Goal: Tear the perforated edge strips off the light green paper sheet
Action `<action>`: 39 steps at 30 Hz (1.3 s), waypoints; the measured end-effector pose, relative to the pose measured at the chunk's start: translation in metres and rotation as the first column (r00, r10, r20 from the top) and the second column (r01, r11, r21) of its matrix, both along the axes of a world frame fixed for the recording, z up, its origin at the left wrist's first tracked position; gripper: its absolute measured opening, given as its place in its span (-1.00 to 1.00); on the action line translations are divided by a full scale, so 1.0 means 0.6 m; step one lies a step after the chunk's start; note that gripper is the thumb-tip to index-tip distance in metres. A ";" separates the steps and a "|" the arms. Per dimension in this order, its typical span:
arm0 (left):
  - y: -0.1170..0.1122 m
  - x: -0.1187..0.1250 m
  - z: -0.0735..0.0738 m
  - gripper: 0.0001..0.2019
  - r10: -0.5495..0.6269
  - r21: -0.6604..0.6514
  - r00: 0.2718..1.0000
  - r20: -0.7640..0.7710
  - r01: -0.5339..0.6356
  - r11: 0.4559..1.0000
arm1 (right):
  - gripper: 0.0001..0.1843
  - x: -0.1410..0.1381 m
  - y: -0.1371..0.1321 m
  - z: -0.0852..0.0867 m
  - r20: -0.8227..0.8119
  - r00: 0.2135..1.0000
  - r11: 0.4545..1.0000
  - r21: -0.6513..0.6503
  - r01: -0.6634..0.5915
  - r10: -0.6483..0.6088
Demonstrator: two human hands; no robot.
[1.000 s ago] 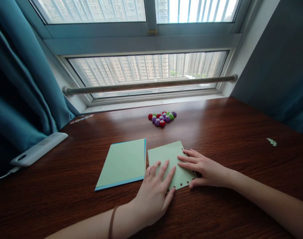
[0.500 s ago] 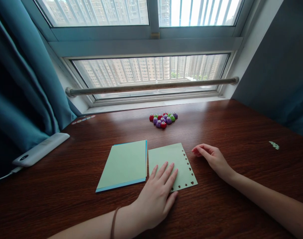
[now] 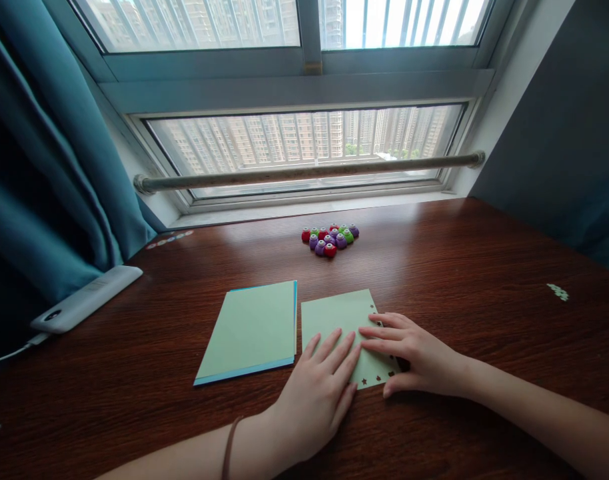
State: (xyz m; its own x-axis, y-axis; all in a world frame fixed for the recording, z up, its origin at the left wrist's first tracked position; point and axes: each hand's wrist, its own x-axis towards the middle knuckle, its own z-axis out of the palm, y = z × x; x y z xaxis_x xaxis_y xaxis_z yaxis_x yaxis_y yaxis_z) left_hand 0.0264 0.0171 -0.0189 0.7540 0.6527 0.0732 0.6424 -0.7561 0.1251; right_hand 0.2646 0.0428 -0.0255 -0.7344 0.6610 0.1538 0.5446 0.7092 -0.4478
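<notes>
A pale green sheet of paper (image 3: 334,313) lies on the brown table, with small star and heart shapes punched along its right and front edges. My left hand (image 3: 322,390) rests flat on its front left part, fingers spread. Over the right edge lies my right hand (image 3: 409,353), its fingers stretched out and apart, hiding several of the punched holes. Just left of this sheet is a stack of paper (image 3: 252,327), pale green on top with blue showing at its edges.
Several small red, purple and green craft punches (image 3: 329,241) stand grouped near the window. Small green cut-outs (image 3: 558,292) lie far right, and coloured cut-outs (image 3: 169,239) at the back left. A white power bank (image 3: 87,300) with a cable sits by the blue curtain (image 3: 59,167).
My right hand has come left and down from beside the sheet onto its right edge, and its fingers have spread. My left hand stays on the paper.
</notes>
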 end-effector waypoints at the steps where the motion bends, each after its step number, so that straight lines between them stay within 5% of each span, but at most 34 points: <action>1: 0.000 0.000 0.000 -0.51 -0.002 0.004 1.000 -0.001 0.002 1.000 | -0.27 0.000 0.000 0.000 0.000 1.000 1.000 0.000 0.001 -0.001; 25: -0.003 0.001 0.009 -0.51 -0.033 0.044 0.999 0.019 0.032 0.999 | -0.52 -0.003 -0.009 0.001 0.046 0.999 0.996 0.092 0.000 -0.004; 34: 0.003 -0.001 0.000 -0.81 -0.066 0.201 0.939 0.337 -0.003 0.980 | -0.76 0.000 -0.012 0.004 -0.144 0.989 0.981 0.194 -0.014 0.042; 39: 0.002 -0.002 -0.002 -0.86 -0.089 0.219 0.908 0.409 -0.003 0.976 | -0.65 -0.001 -0.015 0.007 -0.218 0.972 0.973 0.229 -0.038 0.089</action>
